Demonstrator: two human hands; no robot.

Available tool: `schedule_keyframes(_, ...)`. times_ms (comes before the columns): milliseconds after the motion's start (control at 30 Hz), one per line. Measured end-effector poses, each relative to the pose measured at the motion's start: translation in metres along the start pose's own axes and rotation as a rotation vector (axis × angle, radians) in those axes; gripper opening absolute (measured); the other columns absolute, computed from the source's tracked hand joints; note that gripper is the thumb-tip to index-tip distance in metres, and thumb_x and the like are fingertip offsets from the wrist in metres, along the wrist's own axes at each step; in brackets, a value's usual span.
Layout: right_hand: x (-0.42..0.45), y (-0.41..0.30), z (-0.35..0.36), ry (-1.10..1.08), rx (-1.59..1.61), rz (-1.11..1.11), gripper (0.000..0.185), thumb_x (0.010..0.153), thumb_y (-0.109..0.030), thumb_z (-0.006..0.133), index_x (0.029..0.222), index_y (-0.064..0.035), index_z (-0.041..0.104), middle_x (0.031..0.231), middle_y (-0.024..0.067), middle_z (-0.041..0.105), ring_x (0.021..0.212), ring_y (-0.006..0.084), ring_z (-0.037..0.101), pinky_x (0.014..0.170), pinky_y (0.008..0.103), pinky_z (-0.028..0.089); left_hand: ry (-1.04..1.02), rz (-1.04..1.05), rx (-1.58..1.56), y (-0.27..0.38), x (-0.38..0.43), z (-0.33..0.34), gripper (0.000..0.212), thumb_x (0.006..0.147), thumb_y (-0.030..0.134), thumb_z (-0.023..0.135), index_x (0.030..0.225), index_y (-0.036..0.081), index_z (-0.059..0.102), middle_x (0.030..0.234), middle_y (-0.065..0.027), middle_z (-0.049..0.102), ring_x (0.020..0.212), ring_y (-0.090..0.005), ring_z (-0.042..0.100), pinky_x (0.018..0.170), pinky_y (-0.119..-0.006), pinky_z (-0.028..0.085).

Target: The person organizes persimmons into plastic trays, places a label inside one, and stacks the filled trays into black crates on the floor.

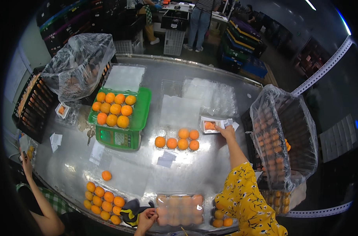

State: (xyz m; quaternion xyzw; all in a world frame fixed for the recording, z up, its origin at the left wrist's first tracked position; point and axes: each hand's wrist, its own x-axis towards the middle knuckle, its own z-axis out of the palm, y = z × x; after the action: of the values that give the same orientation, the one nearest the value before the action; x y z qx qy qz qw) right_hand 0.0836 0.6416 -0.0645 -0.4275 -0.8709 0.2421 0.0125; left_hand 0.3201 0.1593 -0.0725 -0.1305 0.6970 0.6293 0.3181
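My right hand (226, 132) reaches over the steel table and touches the top of a stack of printed cards (209, 125); whether it grips one I cannot tell. At the near edge my left hand (147, 219) rests with bent fingers at the left side of a closed clear clamshell (179, 209) of oranges, beside a black and yellow glove (133, 211). In the middle lies an open clamshell (162, 132), its front row full and its other cells partly filled with oranges. An open pack of oranges (112, 109) sits on a green scale (118, 138).
Plastic-lined crates of fruit stand at the left (78, 67) and right (285, 138). Empty clamshells (210, 94) are stacked behind. Another open pack of oranges (103, 202) and a loose orange (106, 175) lie front left. A co-worker's hand (26, 163) is at the left edge.
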Motion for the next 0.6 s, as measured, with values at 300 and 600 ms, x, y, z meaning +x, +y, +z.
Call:
schedule_keyframes(300,0.037,0.043,0.010,0.115,0.208,0.027,0.057,0.058,-0.038,0.074,0.094,0.0008,0.054,0.080,0.0143,0.060,0.059,0.0205,0.060,0.050,0.0313,0.049,-0.045,-0.049,-0.066,-0.024,0.011,-0.003,0.028,0.069,0.000,0.062,0.096,-0.001,0.055,0.072,-0.0040,0.055,0.058,-0.0074,0.050,0.054,-0.020,0.043)
schedule_keyframes(600,0.008,0.013,-0.022,0.401,0.284,-0.115,0.022,0.066,-0.025,0.068,0.079,-0.0071,0.061,0.074,0.0040,0.063,0.068,0.0188,0.060,0.062,0.0307,0.046,-0.026,0.022,-0.052,-0.032,0.011,-0.004,0.028,0.070,0.003,0.061,0.097,0.000,0.055,0.076,-0.0059,0.057,0.061,-0.0087,0.053,0.055,-0.021,0.044)
